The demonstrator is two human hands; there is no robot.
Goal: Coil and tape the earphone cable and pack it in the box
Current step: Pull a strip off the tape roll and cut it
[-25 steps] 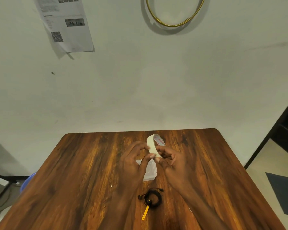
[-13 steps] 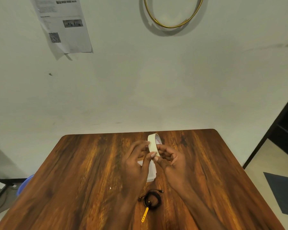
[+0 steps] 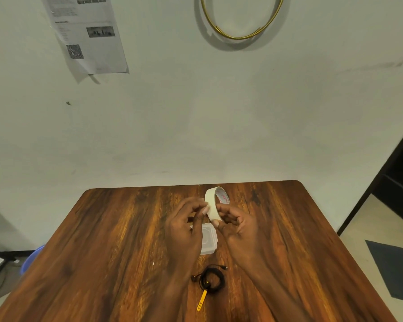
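Note:
Above the wooden table (image 3: 107, 247) I hold a cream roll of tape (image 3: 213, 203) upright. My right hand (image 3: 239, 227) grips its lower edge from the right. My left hand (image 3: 187, 225) touches the roll's outer face with thumb and fingertips. Below the hands lies a small clear plastic box (image 3: 209, 240) with its lid on, partly hidden by my left hand. Nearer to me, the black earphone cable (image 3: 211, 278) lies coiled on the table, with a yellow strap (image 3: 201, 300) sticking out toward me.
A pale wall stands right behind the table's far edge, with a sheet of paper (image 3: 89, 36) and a gold hoop (image 3: 241, 22) on it. A blue tub (image 3: 29, 259) sits on the floor at the left. A dark doorframe (image 3: 386, 175) is at the right.
The hands and the tape roll have stayed in nearly the same place; my left fingers have shifted slightly on the roll's face. The cable and the box have not moved.

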